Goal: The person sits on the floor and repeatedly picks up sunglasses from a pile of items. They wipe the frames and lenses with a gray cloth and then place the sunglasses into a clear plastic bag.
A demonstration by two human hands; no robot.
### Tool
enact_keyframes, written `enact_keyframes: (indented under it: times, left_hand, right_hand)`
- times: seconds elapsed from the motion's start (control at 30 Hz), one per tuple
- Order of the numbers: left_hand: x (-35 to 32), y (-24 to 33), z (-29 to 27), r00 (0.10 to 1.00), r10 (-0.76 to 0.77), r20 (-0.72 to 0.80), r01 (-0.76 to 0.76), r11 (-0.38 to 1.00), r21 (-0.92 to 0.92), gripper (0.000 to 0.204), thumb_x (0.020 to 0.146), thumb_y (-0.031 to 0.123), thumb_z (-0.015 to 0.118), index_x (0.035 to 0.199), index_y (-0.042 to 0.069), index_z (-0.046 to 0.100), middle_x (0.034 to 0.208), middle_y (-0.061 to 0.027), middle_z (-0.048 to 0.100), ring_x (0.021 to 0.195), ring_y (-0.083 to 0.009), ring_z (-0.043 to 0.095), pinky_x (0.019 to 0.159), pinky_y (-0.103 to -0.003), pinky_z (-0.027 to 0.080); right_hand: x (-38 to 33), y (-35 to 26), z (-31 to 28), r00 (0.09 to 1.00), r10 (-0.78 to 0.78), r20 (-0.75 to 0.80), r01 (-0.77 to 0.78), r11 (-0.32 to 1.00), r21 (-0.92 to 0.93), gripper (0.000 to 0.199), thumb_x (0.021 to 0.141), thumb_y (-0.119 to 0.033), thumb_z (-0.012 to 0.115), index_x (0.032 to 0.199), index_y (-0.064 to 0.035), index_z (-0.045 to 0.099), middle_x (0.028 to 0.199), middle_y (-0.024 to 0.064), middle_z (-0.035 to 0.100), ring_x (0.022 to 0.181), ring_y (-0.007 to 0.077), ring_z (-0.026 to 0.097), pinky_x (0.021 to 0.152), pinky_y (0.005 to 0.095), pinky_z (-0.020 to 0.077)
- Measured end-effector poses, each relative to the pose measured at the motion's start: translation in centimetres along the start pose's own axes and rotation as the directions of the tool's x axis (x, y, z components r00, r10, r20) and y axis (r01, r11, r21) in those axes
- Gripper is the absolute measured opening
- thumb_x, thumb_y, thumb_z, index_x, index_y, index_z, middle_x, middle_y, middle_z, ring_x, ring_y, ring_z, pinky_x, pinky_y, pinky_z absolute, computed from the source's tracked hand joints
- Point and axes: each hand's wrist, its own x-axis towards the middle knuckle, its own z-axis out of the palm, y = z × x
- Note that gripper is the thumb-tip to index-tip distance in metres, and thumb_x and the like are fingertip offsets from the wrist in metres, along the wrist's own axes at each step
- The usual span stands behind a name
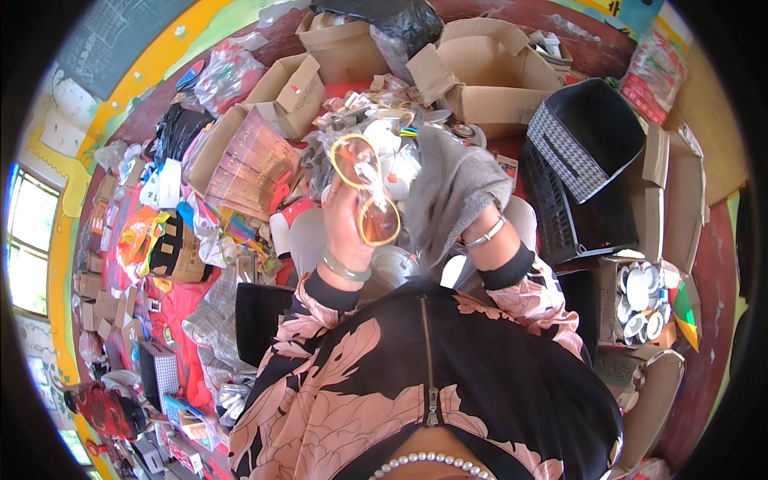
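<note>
My left hand (346,222), with a pale bangle at its wrist, holds up a pair of yellow-rimmed glasses (380,222). The fingers are closed at the glasses' near side, and the two round lenses stand one above the other. A grey cloth (456,180) hangs from my right hand (485,224), which wears a silver bangle. The cloth hides most of that hand's fingers. It hangs to the right of the glasses, apart from them. Beyond both hands lies a heap of small goods (384,136), partly in clear plastic.
Open cardboard boxes (500,68) stand at the back. To the right are a black crate (552,204), a patterned fabric bin (588,140) and a box of white round items (638,292). A pinkish printed box (254,164) and mixed goods crowd the left.
</note>
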Motion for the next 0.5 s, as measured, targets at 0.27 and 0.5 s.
enact_keyframes:
  times: [0.27, 0.5]
  left_hand:
    - [1.2, -0.4, 0.6, 0.923, 0.379, -0.070, -0.261, 0.747, 0.611, 0.027, 0.091, 0.015, 0.044, 0.114, 0.001, 0.052, 0.102, -0.0089, 0.057, 0.091, -0.0200, 0.057, 0.077, -0.029, 0.046]
    - [0.6, -1.2, 2.0, 0.993, 0.021, -0.118, -0.003, 0.990, 0.143, 0.033, 0.095, 0.024, 0.037, 0.114, 0.001, 0.052, 0.112, -0.0083, 0.054, 0.102, -0.0171, 0.051, 0.087, -0.029, 0.040]
  right_hand:
    - [-2.6, -3.0, 2.1, 0.992, 0.114, -0.060, -0.105, 0.985, 0.140, 0.027, 0.078, -0.019, 0.052, 0.102, -0.0058, 0.055, 0.091, 0.0153, 0.059, 0.083, 0.0304, 0.058, 0.072, 0.0366, 0.0471]
    - [-2.4, -4.3, 2.1, 0.983, -0.178, -0.038, 0.169, 0.971, -0.171, 0.032, 0.078, -0.017, 0.050, 0.106, -0.0032, 0.055, 0.097, 0.0131, 0.058, 0.090, 0.0281, 0.057, 0.077, 0.0373, 0.0459]
